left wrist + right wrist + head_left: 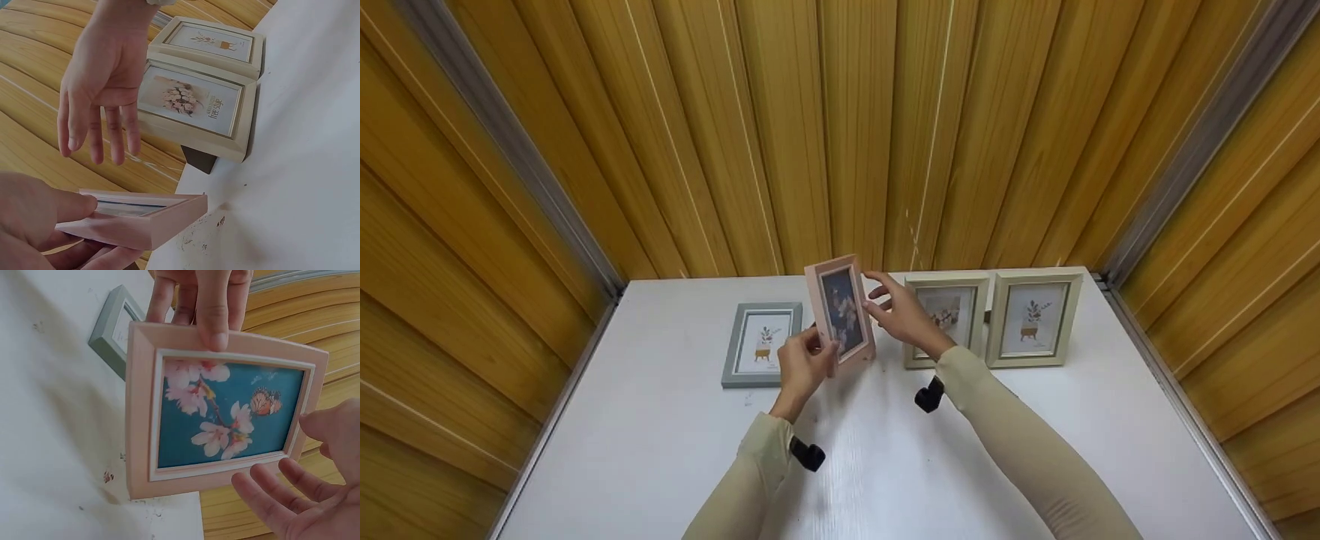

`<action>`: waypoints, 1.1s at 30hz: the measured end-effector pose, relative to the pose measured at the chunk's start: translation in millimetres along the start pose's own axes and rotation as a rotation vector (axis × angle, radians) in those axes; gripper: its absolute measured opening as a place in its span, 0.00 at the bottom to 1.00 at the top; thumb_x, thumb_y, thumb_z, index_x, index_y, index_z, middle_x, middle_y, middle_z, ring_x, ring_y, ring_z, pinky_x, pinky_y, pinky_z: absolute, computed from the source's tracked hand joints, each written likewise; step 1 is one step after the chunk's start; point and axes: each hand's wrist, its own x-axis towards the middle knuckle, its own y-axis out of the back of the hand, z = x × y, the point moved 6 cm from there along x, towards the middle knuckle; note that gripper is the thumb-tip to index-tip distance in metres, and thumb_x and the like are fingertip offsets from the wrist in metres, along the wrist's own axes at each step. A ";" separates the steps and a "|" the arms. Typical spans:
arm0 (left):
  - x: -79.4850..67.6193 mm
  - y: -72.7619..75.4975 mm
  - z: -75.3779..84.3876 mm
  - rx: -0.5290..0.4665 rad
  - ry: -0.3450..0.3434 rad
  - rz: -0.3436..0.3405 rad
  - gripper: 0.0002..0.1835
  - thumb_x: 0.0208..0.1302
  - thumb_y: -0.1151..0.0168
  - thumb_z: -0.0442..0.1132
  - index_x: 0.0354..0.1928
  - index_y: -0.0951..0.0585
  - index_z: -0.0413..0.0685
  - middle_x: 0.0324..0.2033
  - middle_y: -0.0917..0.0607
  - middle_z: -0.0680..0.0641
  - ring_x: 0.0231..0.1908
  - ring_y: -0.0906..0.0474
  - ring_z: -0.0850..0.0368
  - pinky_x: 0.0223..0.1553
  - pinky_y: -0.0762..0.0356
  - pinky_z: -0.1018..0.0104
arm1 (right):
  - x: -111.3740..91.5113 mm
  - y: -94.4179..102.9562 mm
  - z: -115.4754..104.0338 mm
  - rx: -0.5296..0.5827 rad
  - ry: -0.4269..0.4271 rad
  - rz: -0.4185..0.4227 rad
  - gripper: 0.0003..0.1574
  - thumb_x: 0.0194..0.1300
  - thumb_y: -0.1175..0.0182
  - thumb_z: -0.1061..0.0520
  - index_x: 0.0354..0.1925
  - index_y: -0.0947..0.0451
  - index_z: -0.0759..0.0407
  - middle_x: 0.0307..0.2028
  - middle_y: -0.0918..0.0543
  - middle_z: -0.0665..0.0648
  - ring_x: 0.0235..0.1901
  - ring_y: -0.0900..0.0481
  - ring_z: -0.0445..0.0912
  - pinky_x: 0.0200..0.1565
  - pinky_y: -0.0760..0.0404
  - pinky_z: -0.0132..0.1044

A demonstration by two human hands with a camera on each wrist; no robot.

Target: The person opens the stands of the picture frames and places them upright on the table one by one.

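Observation:
My left hand (pixel 802 361) pinches a pink picture frame (pixel 812 298) along its left side, thumb on the front and fingers behind. The frame stands tilted above the table and bears a picture of pale blossoms and a butterfly on blue (pixel 230 413). On its other side is my right hand (pixel 906 315), fingers spread and relaxed, close to the edge. The left wrist view shows a gap between those fingers (pixel 115 132) and the frame. A grey-green picture frame (pixel 730 360) stands just left of the left hand, partly covered by it.
Two cream picture frames stand side by side at the right: one with a flower picture (pixel 922 361), partly behind my right forearm, and one with a potted-plant picture (pixel 1037 361). The white table (pixel 870 465) meets wood-plank walls (pixel 855 150) at the back and sides.

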 end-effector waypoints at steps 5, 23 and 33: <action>1.4 2.2 -3.8 -0.043 0.003 -0.038 0.11 0.66 0.30 0.33 0.49 0.12 0.40 0.33 0.13 0.47 0.33 0.21 0.57 0.33 0.22 0.66 | -5.6 0.8 6.5 -0.036 0.000 -0.005 0.36 0.74 0.40 0.62 0.76 0.38 0.59 0.57 0.21 0.70 0.50 0.17 0.64 0.49 0.16 0.55; 6.3 17.3 -19.0 -0.032 -0.015 -0.044 0.12 0.66 0.36 0.27 0.50 0.14 0.36 0.35 0.14 0.43 0.34 0.21 0.53 0.36 0.19 0.61 | -17.1 -14.7 16.2 -0.053 -0.095 0.014 0.50 0.74 0.40 0.61 0.81 0.57 0.63 0.73 0.40 0.78 0.66 0.30 0.71 0.63 0.26 0.59; 10.3 19.7 -28.9 -0.081 -0.011 -0.052 0.17 0.63 0.37 0.23 0.54 0.15 0.35 0.37 0.13 0.40 0.36 0.20 0.51 0.38 0.19 0.60 | -20.3 -20.1 26.7 -0.083 -0.161 0.018 0.43 0.77 0.44 0.57 0.80 0.51 0.63 0.57 0.19 0.71 0.51 0.16 0.59 0.51 0.17 0.52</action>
